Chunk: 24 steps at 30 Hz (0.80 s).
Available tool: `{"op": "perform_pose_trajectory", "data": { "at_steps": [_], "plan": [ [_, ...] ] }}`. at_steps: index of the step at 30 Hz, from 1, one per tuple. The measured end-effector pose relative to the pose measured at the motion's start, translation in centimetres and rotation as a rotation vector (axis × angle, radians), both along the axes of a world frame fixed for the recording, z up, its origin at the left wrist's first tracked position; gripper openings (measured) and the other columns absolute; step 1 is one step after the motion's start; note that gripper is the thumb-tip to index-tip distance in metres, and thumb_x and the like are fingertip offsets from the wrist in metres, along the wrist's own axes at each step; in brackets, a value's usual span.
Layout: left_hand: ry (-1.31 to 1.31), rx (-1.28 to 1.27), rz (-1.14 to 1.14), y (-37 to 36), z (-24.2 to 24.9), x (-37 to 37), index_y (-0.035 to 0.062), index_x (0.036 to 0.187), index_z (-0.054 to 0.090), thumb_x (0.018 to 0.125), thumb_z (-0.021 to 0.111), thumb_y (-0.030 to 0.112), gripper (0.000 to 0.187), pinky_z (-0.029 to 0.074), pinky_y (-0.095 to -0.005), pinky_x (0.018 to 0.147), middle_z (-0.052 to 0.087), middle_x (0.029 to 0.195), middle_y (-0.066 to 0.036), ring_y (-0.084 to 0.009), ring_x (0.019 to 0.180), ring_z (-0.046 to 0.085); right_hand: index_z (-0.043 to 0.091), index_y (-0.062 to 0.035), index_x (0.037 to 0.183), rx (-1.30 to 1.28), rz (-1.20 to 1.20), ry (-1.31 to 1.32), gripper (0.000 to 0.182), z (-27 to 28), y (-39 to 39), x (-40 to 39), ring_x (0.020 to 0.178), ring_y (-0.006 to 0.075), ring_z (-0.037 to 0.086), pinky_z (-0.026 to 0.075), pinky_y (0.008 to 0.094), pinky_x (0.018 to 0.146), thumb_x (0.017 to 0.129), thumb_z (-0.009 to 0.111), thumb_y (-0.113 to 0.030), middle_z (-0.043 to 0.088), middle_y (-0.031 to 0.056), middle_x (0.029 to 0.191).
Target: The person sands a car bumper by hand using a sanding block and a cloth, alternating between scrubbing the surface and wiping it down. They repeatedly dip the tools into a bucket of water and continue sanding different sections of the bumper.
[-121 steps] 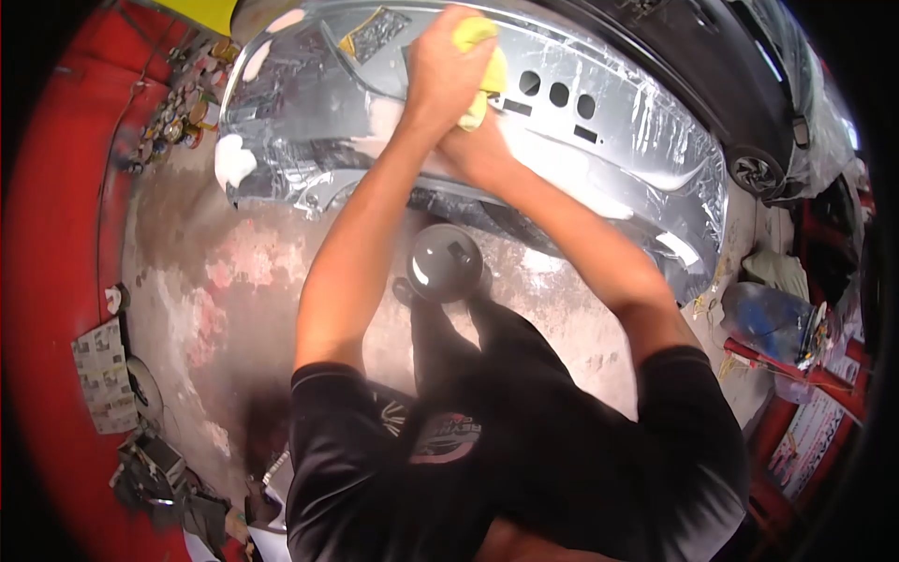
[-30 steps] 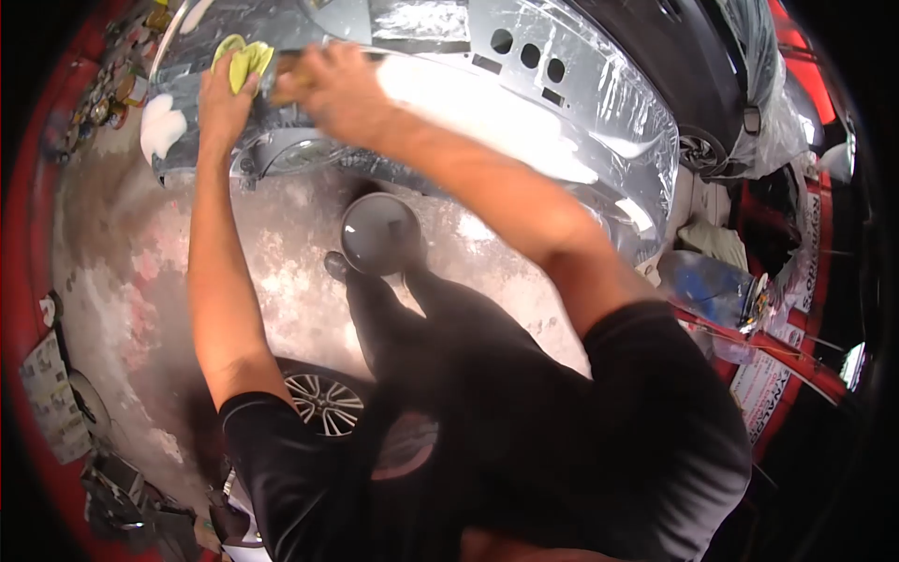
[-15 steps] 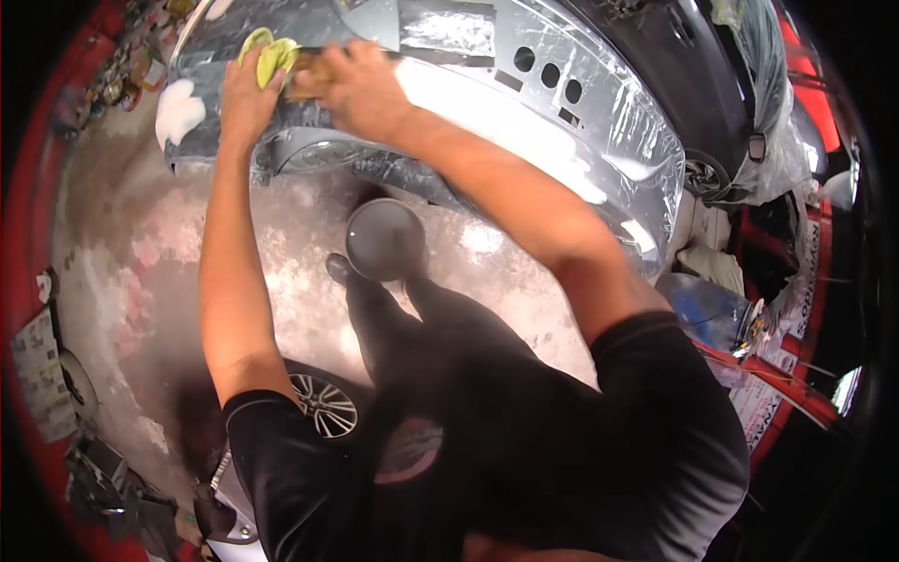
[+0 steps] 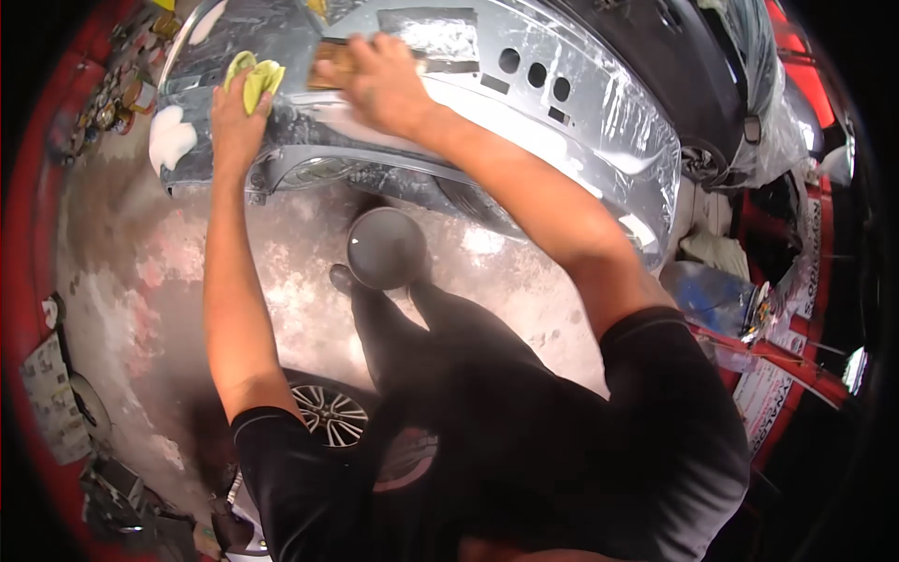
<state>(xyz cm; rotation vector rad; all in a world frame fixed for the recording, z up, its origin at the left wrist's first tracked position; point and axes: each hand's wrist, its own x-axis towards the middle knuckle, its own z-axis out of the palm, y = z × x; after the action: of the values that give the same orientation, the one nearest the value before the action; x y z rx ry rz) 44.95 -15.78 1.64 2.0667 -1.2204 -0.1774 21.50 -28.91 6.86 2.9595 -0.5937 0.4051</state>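
Observation:
A grey, scuffed car body panel (image 4: 599,117) with wet-looking streaks stretches across the top of the head view. My left hand (image 4: 236,126) grips a yellow-green cloth (image 4: 257,84) over the panel's left part, near a white filler-like patch (image 4: 174,138). To its right, my right hand (image 4: 386,86) is closed around a brown block (image 4: 328,64), which looks like a sanding block and appears to rest on the panel. Its underside is hidden. A dark masked rectangle with a shiny middle (image 4: 435,36) lies just beyond my right hand.
On the floor by my feet stands a round grey container (image 4: 386,248), perhaps a bucket. A wheel (image 4: 330,412) shows below my left arm. Plastic sheeting (image 4: 773,112) drapes a dark car part at right. Several cans (image 4: 117,108) stand at upper left.
My right hand has slid to the right with the brown block, away from the cloth. My left hand still holds the cloth, slightly lower and further left in view.

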Motion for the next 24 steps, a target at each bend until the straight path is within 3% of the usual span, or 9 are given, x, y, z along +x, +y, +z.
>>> {"op": "perform_pose_trajectory", "data": {
  "at_steps": [4,8,10,11,12,13,15,22,24],
  "plan": [
    [-0.060,-0.076,-0.014,-0.4,-1.2,0.9,0.0134,0.148,0.058,0.097,0.075,0.025,0.055,0.039,-0.0538,0.120,0.059,0.146,-0.026,-0.0521,0.142,0.048,0.066,-0.0293,0.150,-0.030,0.098,-0.060,0.056,0.1,-2.3,-10.8,0.130,0.0374,0.051,0.046,0.0513,0.106,0.095,0.075,-0.031,0.053,0.0195,0.147],
    [-0.023,-0.008,0.021,-0.2,-0.5,0.3,0.0173,0.150,0.057,0.097,0.075,0.026,0.057,0.038,-0.0531,0.121,0.055,0.150,-0.025,-0.0528,0.146,0.044,0.063,-0.0283,0.154,0.021,-0.093,-0.019,0.061,1.0,-2.2,-26.9,0.133,0.0394,0.052,0.047,0.0548,0.108,0.095,0.075,-0.022,0.049,0.0223,0.155],
    [-0.122,-0.025,0.073,-0.3,-1.0,-0.7,0.0178,0.149,0.058,0.096,0.076,0.026,0.057,0.041,-0.0527,0.118,0.055,0.147,-0.026,-0.0513,0.142,0.047,0.059,-0.0313,0.157,0.493,-0.371,-0.078,0.066,1.5,-1.9,-20.2,0.135,0.0398,0.051,0.046,0.0545,0.110,0.095,0.075,-0.017,0.046,0.0229,0.159],
    [-0.110,-0.033,0.087,-0.3,-1.0,-0.8,0.0176,0.149,0.058,0.096,0.076,0.026,0.056,0.041,-0.0532,0.117,0.056,0.144,-0.026,-0.0509,0.141,0.048,0.059,-0.0335,0.157,0.087,-0.013,-0.012,0.064,0.8,-2.8,-16.0,0.128,0.0386,0.053,0.048,0.0526,0.105,0.096,0.074,-0.020,0.050,0.0220,0.152],
    [-0.100,-0.036,0.100,-0.3,-1.0,-0.9,0.0174,0.149,0.059,0.096,0.076,0.026,0.056,0.042,-0.0537,0.117,0.056,0.142,-0.027,-0.0504,0.141,0.048,0.062,-0.0336,0.152,0.105,0.046,0.133,0.058,3.1,-2.1,-9.8,0.118,0.0363,0.053,0.048,0.0496,0.099,0.096,0.074,-0.025,0.056,0.0190,0.139],
    [-0.105,-0.021,0.093,-0.1,-1.2,-0.8,0.0174,0.149,0.059,0.096,0.076,0.026,0.056,0.042,-0.0537,0.117,0.056,0.142,-0.027,-0.0504,0.141,0.048,0.064,-0.0322,0.150,0.025,0.127,-0.152,0.055,-0.8,-3.1,-5.3,0.110,0.0344,0.053,0.047,0.0478,0.095,0.096,0.075,-0.029,0.058,0.0148,0.125],
    [-0.041,-0.043,0.015,-0.4,-1.0,0.1,0.0183,0.149,0.059,0.097,0.076,0.028,0.056,0.040,-0.0555,0.118,0.055,0.145,-0.029,-0.0514,0.143,0.045,0.066,-0.0314,0.148,0.005,0.059,-0.033,0.049,0.0,-2.2,1.1,0.115,0.0352,0.055,0.047,0.0476,0.098,0.099,0.072,-0.032,0.059,0.0159,0.134],
    [-0.071,-0.059,0.030,-0.1,-1.7,0.2,0.0203,0.149,0.059,0.098,0.075,0.029,0.054,0.037,-0.0616,0.120,0.051,0.152,-0.027,-0.0518,0.149,0.040,0.059,-0.0248,0.157,0.133,0.008,0.013,0.056,2.4,-4.6,-23.2,0.126,0.0404,0.056,0.044,0.0532,0.116,0.102,0.067,-0.035,0.052,0.0227,0.153],
    [-0.051,-0.019,0.088,-0.4,-0.9,-1.0,0.0235,0.149,0.059,0.098,0.073,0.030,0.053,0.034,-0.0721,0.118,0.049,0.156,-0.023,-0.0506,0.153,0.036,0.059,-0.0240,0.156,0.171,0.022,0.059,0.056,3.4,-4.7,-18.8,0.126,0.0402,0.056,0.045,0.0531,0.114,0.102,0.067,-0.035,0.052,0.0222,0.154]
  ]
}}
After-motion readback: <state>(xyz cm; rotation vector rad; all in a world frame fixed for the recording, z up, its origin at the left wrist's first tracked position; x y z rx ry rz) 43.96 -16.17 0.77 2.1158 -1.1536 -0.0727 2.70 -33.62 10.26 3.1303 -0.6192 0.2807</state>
